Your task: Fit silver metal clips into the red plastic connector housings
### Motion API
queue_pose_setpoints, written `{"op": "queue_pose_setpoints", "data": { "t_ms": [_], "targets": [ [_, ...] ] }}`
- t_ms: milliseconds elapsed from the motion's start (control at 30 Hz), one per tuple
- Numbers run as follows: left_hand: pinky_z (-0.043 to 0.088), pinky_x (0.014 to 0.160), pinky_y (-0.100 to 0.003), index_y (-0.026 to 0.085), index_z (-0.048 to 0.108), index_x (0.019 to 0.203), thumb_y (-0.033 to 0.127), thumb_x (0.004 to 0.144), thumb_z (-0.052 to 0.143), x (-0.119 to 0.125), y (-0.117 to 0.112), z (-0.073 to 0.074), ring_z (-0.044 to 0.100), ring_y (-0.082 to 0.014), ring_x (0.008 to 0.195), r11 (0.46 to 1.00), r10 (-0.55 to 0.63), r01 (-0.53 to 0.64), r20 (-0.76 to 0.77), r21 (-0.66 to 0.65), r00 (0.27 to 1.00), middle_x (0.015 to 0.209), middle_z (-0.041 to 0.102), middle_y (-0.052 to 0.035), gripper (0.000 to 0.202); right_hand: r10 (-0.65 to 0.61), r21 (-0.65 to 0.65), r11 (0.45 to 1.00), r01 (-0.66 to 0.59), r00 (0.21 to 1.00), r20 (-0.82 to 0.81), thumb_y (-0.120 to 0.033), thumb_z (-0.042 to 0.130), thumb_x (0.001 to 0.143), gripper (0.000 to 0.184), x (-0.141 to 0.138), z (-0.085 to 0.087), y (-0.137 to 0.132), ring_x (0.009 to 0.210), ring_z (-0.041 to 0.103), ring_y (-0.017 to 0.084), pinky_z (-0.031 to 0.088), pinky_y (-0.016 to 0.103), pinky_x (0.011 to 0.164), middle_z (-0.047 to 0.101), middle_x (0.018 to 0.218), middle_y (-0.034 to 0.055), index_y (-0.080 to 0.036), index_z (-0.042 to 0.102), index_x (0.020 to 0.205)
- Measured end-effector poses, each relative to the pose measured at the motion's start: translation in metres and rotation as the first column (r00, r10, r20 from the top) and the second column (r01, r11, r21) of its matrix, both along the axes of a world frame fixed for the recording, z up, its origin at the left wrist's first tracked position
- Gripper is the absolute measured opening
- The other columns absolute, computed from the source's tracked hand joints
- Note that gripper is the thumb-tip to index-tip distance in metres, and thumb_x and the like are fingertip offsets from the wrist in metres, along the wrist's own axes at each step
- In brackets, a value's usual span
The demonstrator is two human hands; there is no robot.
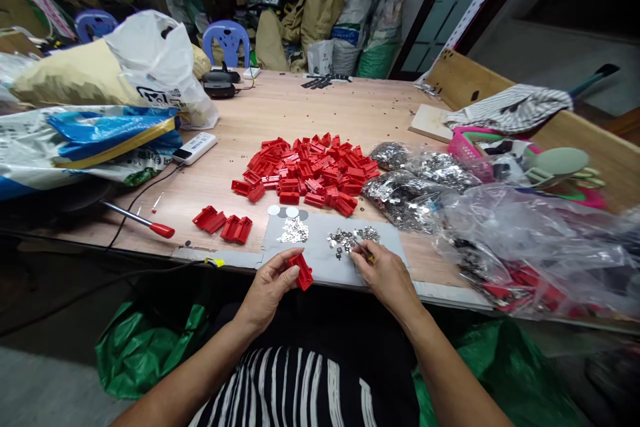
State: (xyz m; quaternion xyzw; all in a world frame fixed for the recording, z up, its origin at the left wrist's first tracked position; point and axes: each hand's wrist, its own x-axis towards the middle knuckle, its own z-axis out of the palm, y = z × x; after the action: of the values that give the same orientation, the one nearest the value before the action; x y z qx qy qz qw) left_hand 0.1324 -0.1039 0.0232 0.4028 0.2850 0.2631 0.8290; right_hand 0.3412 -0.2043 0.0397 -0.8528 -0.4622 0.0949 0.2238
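Note:
My left hand (273, 283) is closed on a red plastic housing (301, 272), an open box-like part, held in front of the table's edge. My right hand (387, 273) pinches a slim tool with a bit of yellow on it, which looks like tweezers (364, 248). Its tip is at a loose heap of small shiny metal pieces (341, 240) on the grey mat (317, 260). Left of that heap lies a second one of flat silvery pieces (294, 231). Beyond the mat spreads a big pile of red housings (313, 170). Several more red housings (236, 229) lie to the left.
Clear bags of metal pieces (400, 197) and a large plastic bag (520, 227) crowd the right side, beside a pink basket (465, 145). At left are stuffed bags (150, 73), a white device (195, 148) with a cable, and a red-tipped lever (161, 230).

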Motion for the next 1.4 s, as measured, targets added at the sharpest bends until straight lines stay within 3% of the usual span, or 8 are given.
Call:
{"op": "queue_pose_setpoints", "data": {
  "t_ms": [200, 400, 633, 767, 900, 1033, 1300, 1400],
  "targets": [
    [0.053, 0.079, -0.03, 0.022, 0.063, 0.112, 0.03, 0.076, 0.072, -0.001, -0.001, 0.003, 0.062, -0.0151, 0.087, 1.0, 0.026, -0.026, -0.006, 0.006, 1.0, 0.093, 0.063, -0.0024, 0.039, 0.202, 0.039, 0.978, -0.205, 0.978, 0.057, -0.027, 0.048, 0.089, 0.013, 0.0, -0.007, -0.018, 0.084, 0.063, 0.018, 0.047, 0.028, 0.069, 0.066, 0.095, 0.0023, -0.025, 0.059, 0.095],
    [0.052, 0.08, -0.029, 0.023, 0.058, 0.114, 0.024, 0.073, 0.074, 0.0, -0.003, 0.002, 0.064, -0.0154, 0.089, 0.999, 0.02, -0.02, -0.009, 0.045, 1.0, 0.098, 0.064, -0.0021, 0.044, 0.142, 0.055, 0.988, -0.144, 0.989, 0.035, -0.026, 0.051, 0.088, 0.012, 0.006, -0.008, -0.024, 0.086, 0.064, 0.019, 0.049, 0.031, 0.073, 0.067, 0.097, 0.002, -0.024, 0.06, 0.096],
    [0.05, 0.082, -0.024, 0.019, 0.058, 0.114, 0.022, 0.074, 0.073, 0.004, -0.003, -0.003, 0.065, -0.0121, 0.083, 0.978, 0.012, -0.003, -0.039, 0.21, 0.999, 0.091, 0.068, -0.0012, 0.043, 0.201, 0.046, 0.977, -0.208, 0.972, 0.118, -0.026, 0.053, 0.089, 0.013, -0.008, -0.013, -0.009, 0.086, 0.066, 0.019, 0.051, 0.029, 0.071, 0.068, 0.097, 0.0015, -0.025, 0.063, 0.096],
    [0.051, 0.08, -0.024, 0.019, 0.058, 0.106, 0.024, 0.072, 0.075, 0.003, -0.005, -0.003, 0.066, -0.013, 0.083, 0.943, 0.063, -0.036, -0.073, 0.332, 0.995, 0.089, 0.068, -0.0002, 0.038, 0.185, 0.132, 0.971, -0.199, 0.977, 0.109, -0.027, 0.051, 0.091, 0.015, -0.009, -0.013, -0.009, 0.084, 0.067, 0.019, 0.052, 0.029, 0.071, 0.069, 0.096, 0.0026, -0.025, 0.065, 0.095],
    [0.052, 0.082, -0.028, 0.019, 0.058, 0.103, 0.028, 0.073, 0.074, 0.004, -0.007, -0.006, 0.066, -0.016, 0.086, 0.855, 0.137, -0.045, -0.142, 0.516, 0.98, 0.095, 0.067, -0.0031, 0.034, 0.22, 0.215, 0.952, -0.219, 0.975, 0.017, -0.028, 0.049, 0.092, 0.017, -0.012, -0.01, -0.013, 0.086, 0.067, 0.019, 0.052, 0.029, 0.075, 0.07, 0.096, 0.0029, -0.025, 0.065, 0.097],
    [0.053, 0.082, -0.031, 0.02, 0.059, 0.104, 0.03, 0.076, 0.072, 0.006, -0.006, -0.012, 0.066, -0.0179, 0.088, 0.744, 0.198, -0.025, -0.184, 0.668, 0.963, 0.098, 0.066, -0.0044, 0.032, 0.291, 0.194, 0.941, -0.277, 0.956, -0.043, -0.025, 0.049, 0.091, 0.017, -0.019, -0.009, -0.012, 0.086, 0.068, 0.019, 0.052, 0.029, 0.074, 0.072, 0.095, 0.0017, -0.026, 0.065, 0.097],
    [0.051, 0.08, -0.03, 0.021, 0.059, 0.104, 0.027, 0.078, 0.07, 0.006, -0.005, -0.012, 0.063, -0.017, 0.09, 0.496, 0.305, -0.042, -0.129, 0.867, 0.944, 0.097, 0.065, -0.0044, 0.029, 0.303, 0.224, 0.942, -0.251, 0.922, -0.242, -0.027, 0.049, 0.091, 0.013, -0.031, 0.002, 0.0, 0.074, 0.064, 0.017, 0.049, 0.028, 0.071, 0.069, 0.091, 0.0035, -0.022, 0.059, 0.096],
    [0.051, 0.078, -0.03, 0.021, 0.059, 0.104, 0.026, 0.078, 0.07, 0.005, -0.006, -0.01, 0.063, -0.0171, 0.089, 0.442, 0.323, -0.051, -0.106, 0.896, 0.941, 0.097, 0.066, -0.0047, 0.029, 0.374, 0.292, 0.91, -0.293, 0.884, -0.28, -0.027, 0.047, 0.092, 0.015, -0.034, 0.007, 0.003, 0.079, 0.062, 0.017, 0.048, 0.028, 0.073, 0.067, 0.091, 0.004, -0.021, 0.061, 0.093]
  ]
}}
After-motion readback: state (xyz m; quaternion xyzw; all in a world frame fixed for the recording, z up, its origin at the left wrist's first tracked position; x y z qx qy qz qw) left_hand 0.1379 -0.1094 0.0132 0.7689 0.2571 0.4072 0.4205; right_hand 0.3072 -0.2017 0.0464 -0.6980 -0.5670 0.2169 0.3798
